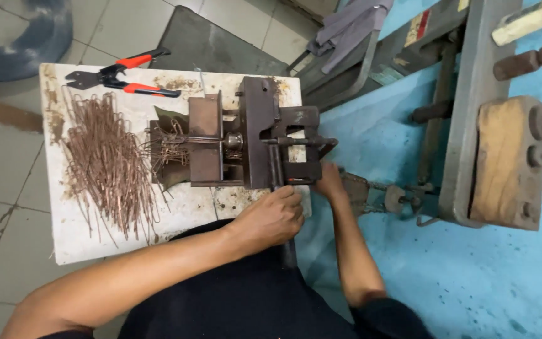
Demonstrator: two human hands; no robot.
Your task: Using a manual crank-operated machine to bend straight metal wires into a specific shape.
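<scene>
A brown metal bending jig [252, 135] stands on a stained white board [73, 242]. Thin copper-coloured wires [169, 149] are fed into its left side. My left hand [272, 216] is closed around the jig's dark lever handle [290, 251], which points toward me. My right hand [330, 182] rests against the jig's near right corner, with its fingers hidden behind the metal. A loose pile of bent wire pieces [108, 166] lies to the left of the jig.
Red-handled cutters [123, 75] lie at the board's far edge. To the right is a blue machine bed [421, 263] with a grey steel frame [465, 113], a wooden block [509, 163] and a chain link [384, 194]. A grey cloth [346, 25] hangs behind it.
</scene>
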